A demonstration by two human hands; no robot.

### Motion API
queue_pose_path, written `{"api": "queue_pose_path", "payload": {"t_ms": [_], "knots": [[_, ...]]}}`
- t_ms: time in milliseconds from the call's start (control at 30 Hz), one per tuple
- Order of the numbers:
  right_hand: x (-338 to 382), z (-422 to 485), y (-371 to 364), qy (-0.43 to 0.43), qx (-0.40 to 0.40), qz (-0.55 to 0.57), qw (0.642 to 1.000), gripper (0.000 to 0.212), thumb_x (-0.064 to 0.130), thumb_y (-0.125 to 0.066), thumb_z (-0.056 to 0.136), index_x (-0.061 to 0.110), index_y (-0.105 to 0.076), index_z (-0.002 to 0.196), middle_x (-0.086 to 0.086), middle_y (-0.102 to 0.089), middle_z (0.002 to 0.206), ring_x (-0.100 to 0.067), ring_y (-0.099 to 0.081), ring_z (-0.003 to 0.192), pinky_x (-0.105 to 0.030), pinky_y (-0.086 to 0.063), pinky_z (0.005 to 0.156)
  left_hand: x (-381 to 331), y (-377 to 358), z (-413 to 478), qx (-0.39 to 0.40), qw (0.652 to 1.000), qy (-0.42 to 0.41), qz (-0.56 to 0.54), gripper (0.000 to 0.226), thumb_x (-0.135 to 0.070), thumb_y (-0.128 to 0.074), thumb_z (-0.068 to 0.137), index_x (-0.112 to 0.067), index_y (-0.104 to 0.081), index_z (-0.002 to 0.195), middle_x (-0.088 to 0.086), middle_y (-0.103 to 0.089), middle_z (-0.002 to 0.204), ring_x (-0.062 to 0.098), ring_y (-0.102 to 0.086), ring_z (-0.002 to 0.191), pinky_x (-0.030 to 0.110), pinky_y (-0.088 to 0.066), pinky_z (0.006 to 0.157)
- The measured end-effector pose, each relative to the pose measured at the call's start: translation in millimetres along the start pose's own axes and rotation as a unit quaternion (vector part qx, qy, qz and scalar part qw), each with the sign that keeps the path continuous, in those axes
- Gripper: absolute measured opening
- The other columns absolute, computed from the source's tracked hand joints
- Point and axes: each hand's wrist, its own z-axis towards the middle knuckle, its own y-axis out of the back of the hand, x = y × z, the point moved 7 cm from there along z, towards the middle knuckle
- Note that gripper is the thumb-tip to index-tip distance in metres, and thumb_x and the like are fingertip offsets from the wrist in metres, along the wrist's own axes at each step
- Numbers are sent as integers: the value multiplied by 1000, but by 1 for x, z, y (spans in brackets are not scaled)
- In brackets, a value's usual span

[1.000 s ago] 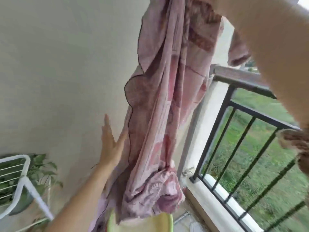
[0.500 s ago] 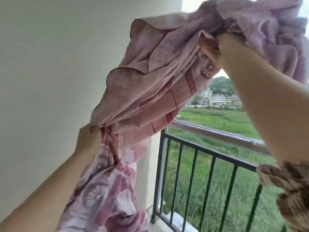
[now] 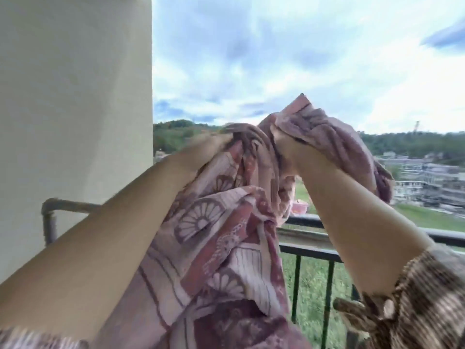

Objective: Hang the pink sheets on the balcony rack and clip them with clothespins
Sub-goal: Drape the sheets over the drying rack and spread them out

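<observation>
Both hands, left [image 3: 201, 157] and right [image 3: 289, 149], clench the bunched sheet [image 3: 226, 243] close together at its top, its length hanging down between the forearms above the railing [image 3: 314, 250].

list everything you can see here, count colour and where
sheet: one, pink patterned, bunched up in mid-frame, hanging down
railing: one, black, lower right behind the sheet
pipe: one, grey, on the wall at lower left
wall: one, cream, left
tub: one, pink, just above the railing, blurred
buildings: several, pale, far right
sleeve: one, brown striped, bottom right
left hand: one, gripping the sheet at centre
right hand: one, gripping the sheet beside it
</observation>
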Motion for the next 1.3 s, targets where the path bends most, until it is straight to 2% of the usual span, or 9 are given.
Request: {"api": "queue_pose_path", "payload": {"t_ms": [100,267,367,500,667,833,1000,1133,1300], "knots": [[-35,-24,33,-87,96,-90,987,103,80,-13,82,-6,-65,107,-19,-69,108,-34,-63,105,-51,-40,94,18,-65,-6,134,981,20,142,26,-46,-56,89,-28,-53,107,-12,-59,89,2,-58,71,14,-44,52],[-62,-70,44,-49,112,-343,931,53,46,-38,99,10,-43,137,-14,-53,134,-28,-57,113,-57,-43,100,59,-90,-4,168,955,5,246,48,-52,-46,91,-10,-67,105,1,-61,101,9,-57,79,18,-43,66],[-66,-86,32,-34,100,-382,918,37,35,-48,97,12,-56,126,-10,-57,132,-24,-58,113,-53,-45,100,60,-83,-12,123,973,-17,196,36,-48,-42,95,-20,-63,87,-7,-56,74,4,-54,65,10,-45,53],[-64,-105,13,4,62,-405,912,37,38,-55,92,9,-64,113,-4,-65,115,-20,-60,103,-47,-49,94,57,-61,-23,84,979,-63,176,26,-26,-46,97,-16,-68,88,4,-61,77,18,-58,74,39,-50,73],[-46,-127,-10,158,-68,-474,863,42,37,-58,91,-1,-66,77,-11,-64,72,-20,-57,64,-27,-46,57,66,-5,-57,-115,963,-129,205,10,-22,-58,86,-19,-66,90,-8,-60,81,11,-57,74,22,-40,65],[-81,-159,-42,137,-35,-577,804,67,85,-46,66,20,-39,50,10,-40,45,-10,-34,40,-21,-28,41,135,32,-100,-209,964,-11,163,29,-42,-58,84,-15,-48,87,-1,-54,77,24,-55,76,30,-34,60],[-143,-182,-32,-5,56,-625,778,92,88,-62,44,39,-52,122,7,-36,125,-16,-31,120,-39,-33,109,180,-11,-124,28,992,87,86,73,-74,-50,75,-18,-56,121,3,-62,106,27,-58,102,33,-43,82],[-178,-199,-21,12,-20,-658,753,54,47,-77,69,31,-60,118,4,-55,117,-19,-46,120,-39,-33,109,167,-20,-122,21,991,45,121,40,-56,-57,83,-17,-62,80,2,-60,75,29,-60,84,31,-38,60],[-155,-237,11,82,-90,-219,968,20,2,-62,76,19,-72,78,-5,-73,74,-22,-71,67,-27,-58,58,162,-9,-109,-44,989,20,141,40,-43,-50,91,-7,-57,74,16,-59,75,40,-60,83,34,-37,62]]}}
